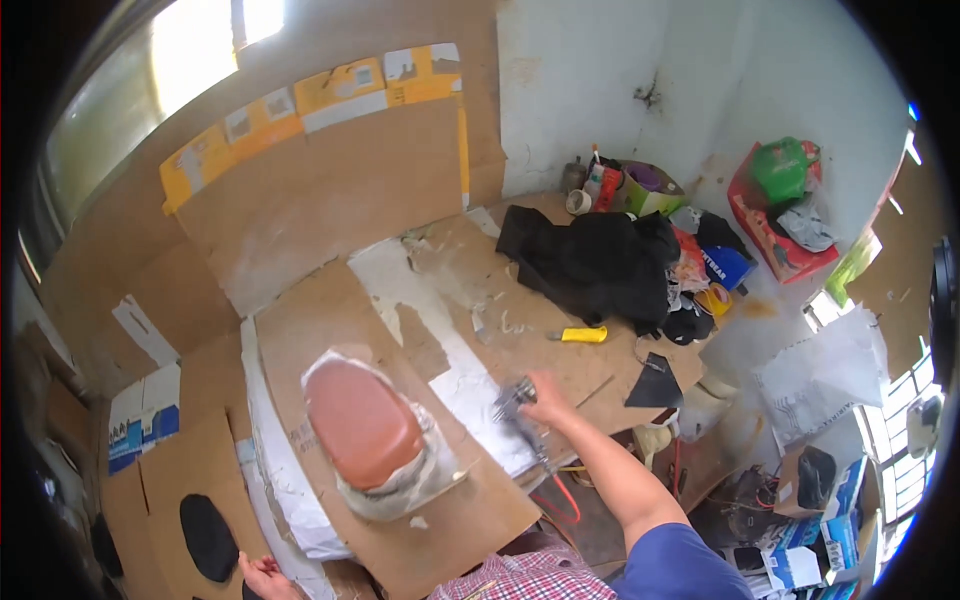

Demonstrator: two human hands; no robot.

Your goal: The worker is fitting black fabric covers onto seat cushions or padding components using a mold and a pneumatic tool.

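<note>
My right hand (545,400) is closed round a metal spray gun (514,396), with a red hose (566,508) hanging below it. To its left, a smooth reddish-brown rounded pad (362,424) lies in a ragged whitish surround (440,462) on a brown cardboard sheet (480,512). At the lower left my left hand (268,580) is partly cut off by the picture's edge. Its visible fingers look apart and are close to a flat black oval piece (208,538). More black material shows under that hand, and I cannot make out whether they touch.
A yellow utility knife (584,335) and a black offcut (654,382) lie on the worktop. Behind them are crumpled black cloth (590,262), a roll of yellow tape (715,298) and a red box (770,222) with bags. Cardboard (330,180) covers the back wall.
</note>
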